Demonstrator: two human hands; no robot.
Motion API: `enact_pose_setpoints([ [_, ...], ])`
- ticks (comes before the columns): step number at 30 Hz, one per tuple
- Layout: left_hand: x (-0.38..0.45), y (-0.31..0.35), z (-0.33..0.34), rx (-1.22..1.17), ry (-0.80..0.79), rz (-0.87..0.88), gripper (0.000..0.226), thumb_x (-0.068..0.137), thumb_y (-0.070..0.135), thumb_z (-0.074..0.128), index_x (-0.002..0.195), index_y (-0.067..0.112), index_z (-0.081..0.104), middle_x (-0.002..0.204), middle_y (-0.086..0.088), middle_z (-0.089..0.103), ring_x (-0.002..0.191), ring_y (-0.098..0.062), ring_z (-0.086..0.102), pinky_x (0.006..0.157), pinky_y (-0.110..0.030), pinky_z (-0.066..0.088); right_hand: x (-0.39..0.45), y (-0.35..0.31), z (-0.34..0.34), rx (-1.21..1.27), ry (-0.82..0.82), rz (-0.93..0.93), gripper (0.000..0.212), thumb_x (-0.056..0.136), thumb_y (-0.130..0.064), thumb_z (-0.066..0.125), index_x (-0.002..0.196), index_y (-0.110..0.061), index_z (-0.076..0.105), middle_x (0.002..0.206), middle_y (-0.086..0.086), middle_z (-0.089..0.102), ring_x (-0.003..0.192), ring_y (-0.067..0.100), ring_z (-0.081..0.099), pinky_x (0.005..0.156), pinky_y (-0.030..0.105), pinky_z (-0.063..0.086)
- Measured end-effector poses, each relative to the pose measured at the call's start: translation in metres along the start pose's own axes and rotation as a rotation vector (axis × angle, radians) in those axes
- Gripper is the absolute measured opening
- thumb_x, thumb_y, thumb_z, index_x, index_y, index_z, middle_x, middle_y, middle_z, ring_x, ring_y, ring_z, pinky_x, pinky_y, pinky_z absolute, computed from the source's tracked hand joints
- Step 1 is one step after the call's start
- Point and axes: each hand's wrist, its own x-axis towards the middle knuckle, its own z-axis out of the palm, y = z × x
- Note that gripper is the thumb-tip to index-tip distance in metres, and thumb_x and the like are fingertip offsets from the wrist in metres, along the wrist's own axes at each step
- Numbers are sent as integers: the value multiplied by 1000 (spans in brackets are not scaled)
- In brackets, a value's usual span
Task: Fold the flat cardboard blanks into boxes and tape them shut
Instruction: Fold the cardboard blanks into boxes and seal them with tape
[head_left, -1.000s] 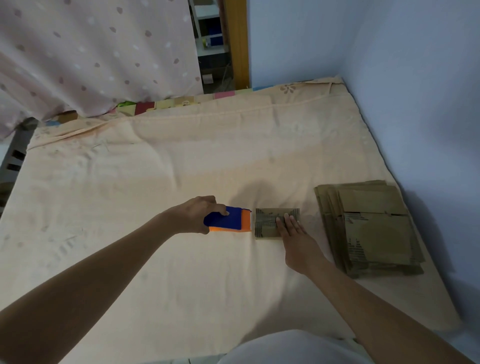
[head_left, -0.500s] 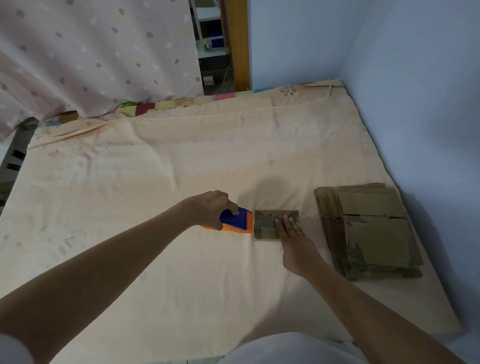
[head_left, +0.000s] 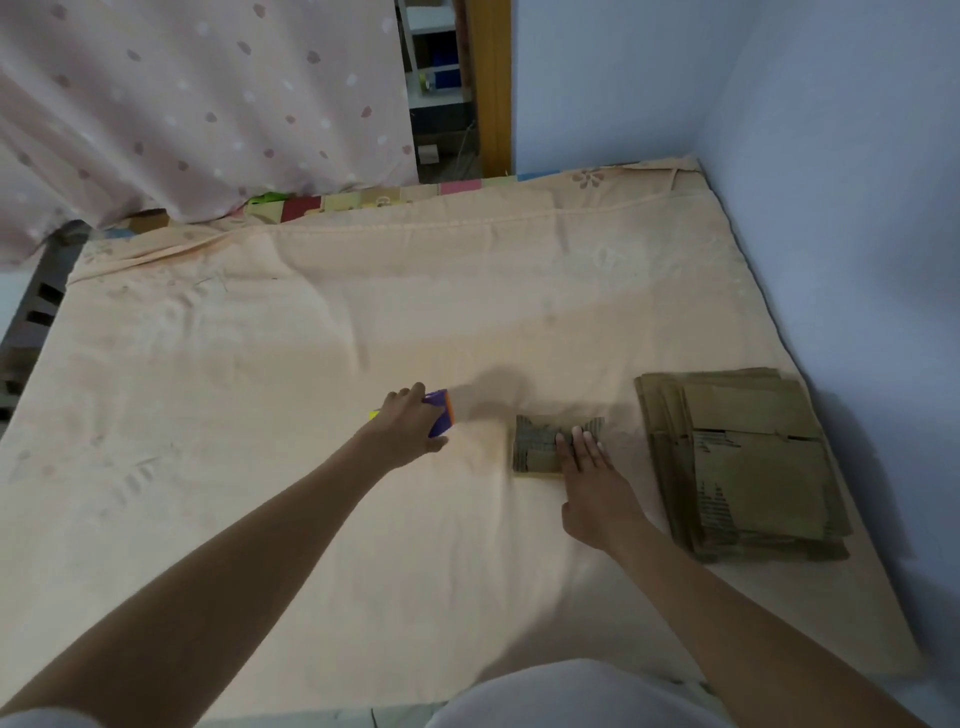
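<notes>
Pressing flat fingers of the right hand (head_left: 592, 480) on the small box (head_left: 540, 447) steadies it; the left hand (head_left: 410, 431), well apart leftward, grips the tape dispenser (head_left: 440, 413), ready for a straight pull.

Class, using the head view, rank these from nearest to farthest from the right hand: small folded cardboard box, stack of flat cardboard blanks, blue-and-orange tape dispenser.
1. Small folded cardboard box: under the right hand.
2. Stack of flat cardboard blanks: just right.
3. Blue-and-orange tape dispenser: left, gripped by the left hand.
</notes>
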Motion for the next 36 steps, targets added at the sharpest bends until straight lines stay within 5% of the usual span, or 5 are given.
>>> enact_pose_setpoints([
  [6, -6, 33, 51, -67, -64, -34, 49, 92, 5, 54, 139, 11, 42, 140, -14, 37, 120, -30, 45, 89, -33, 42, 0, 2, -4, 16, -7, -12, 82, 98, -22, 40, 157, -7, -14, 164, 17, -19, 153, 30, -15, 124, 37, -7],
  [10, -24, 71, 66, -390, 1, -184, 7, 101, 15, 49, 95, 14, 45, 90, -2, 42, 75, -17, 41, 63, -23, 38, 1, 3, -7, 27, -31, -8, 82, 98, -21, 42, 158, -7, -14, 165, 17, -19, 153, 29, -15, 124, 36, -8],
  [14, -23, 79, 88, -404, -47, -173, 28, 91, 6, 49, 117, 9, 58, 125, -11, 52, 103, -32, 52, 86, -38, 45, 1, 2, -7, 34, -32, -8, 84, 97, -22, 43, 157, -7, -14, 164, 16, -20, 153, 29, -16, 124, 36, -8],
  [23, -9, 147, 10, -951, 406, -330, 31, 88, -5, 41, 98, 4, 69, 77, -11, 65, 64, -26, 56, 53, -23, 34, 0, -1, -9, 47, -37, 17, 88, 96, -23, 45, 157, -8, -16, 164, 16, -20, 153, 28, -16, 123, 35, -7],
  [36, 16, 161, 23, -1066, 309, -492, 27, 99, 8, 40, 111, 7, 64, 94, -13, 70, 82, -30, 65, 70, -38, 56, 0, 3, -5, 81, -8, -4, 89, 93, -18, 46, 158, -8, -13, 165, 16, -19, 153, 28, -16, 124, 35, -6],
])
